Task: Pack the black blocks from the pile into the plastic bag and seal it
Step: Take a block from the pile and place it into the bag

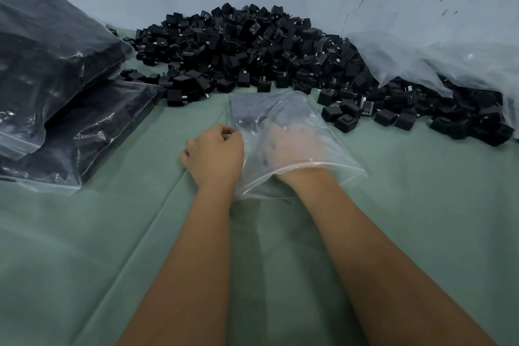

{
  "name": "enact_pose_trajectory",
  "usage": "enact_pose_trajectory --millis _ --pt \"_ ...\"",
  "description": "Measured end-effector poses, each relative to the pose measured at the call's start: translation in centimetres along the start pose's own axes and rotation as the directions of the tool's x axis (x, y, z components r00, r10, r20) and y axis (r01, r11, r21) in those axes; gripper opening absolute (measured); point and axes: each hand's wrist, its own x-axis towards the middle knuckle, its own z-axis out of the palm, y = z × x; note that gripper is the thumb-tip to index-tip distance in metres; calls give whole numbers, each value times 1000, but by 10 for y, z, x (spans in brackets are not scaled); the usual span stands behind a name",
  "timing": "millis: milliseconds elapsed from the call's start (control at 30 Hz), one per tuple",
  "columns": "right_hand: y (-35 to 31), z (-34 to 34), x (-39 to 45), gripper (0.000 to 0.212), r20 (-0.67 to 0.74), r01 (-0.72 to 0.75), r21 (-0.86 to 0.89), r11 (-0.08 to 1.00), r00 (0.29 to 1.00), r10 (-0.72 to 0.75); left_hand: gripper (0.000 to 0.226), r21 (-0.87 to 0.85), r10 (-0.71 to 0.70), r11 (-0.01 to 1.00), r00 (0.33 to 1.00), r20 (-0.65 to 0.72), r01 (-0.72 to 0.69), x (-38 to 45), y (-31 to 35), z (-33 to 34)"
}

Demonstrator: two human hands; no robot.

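From the head camera, the plastic bag (283, 121) lies on the green cloth (112, 233) just in front of the pile of black blocks (252, 45), its mouth toward the person. The left hand (214, 153) pinches the bag's left edge with curled fingers, while the right hand (292, 146) is inside the bag up to the wrist, its grip blurred by the plastic and impossible to tell. Filled bags (56, 93) are stacked at the left, and a large loose plastic sheet (449, 59) covers the pile's right side.
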Motion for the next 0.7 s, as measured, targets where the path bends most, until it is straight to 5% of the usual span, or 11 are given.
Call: enact_pose_trajectory --millis 133,500,633,700 --pt "1 5 -5 32 74 -40 253 967 997 22 26 5 6 1000 1000 7 -6 1 -1 1" --pt "-2 10 6 46 -18 43 301 953 999 -40 23 -11 -32 999 999 14 32 3 1 1" --pt "-2 15 9 12 -40 -3 284 959 999 14 19 -19 -38 999 999 10 38 3 3 -1" --pt "-1 18 16 12 13 -31 287 957 1000 29 16 -29 -37 999 999 24 38 2 4 -2"
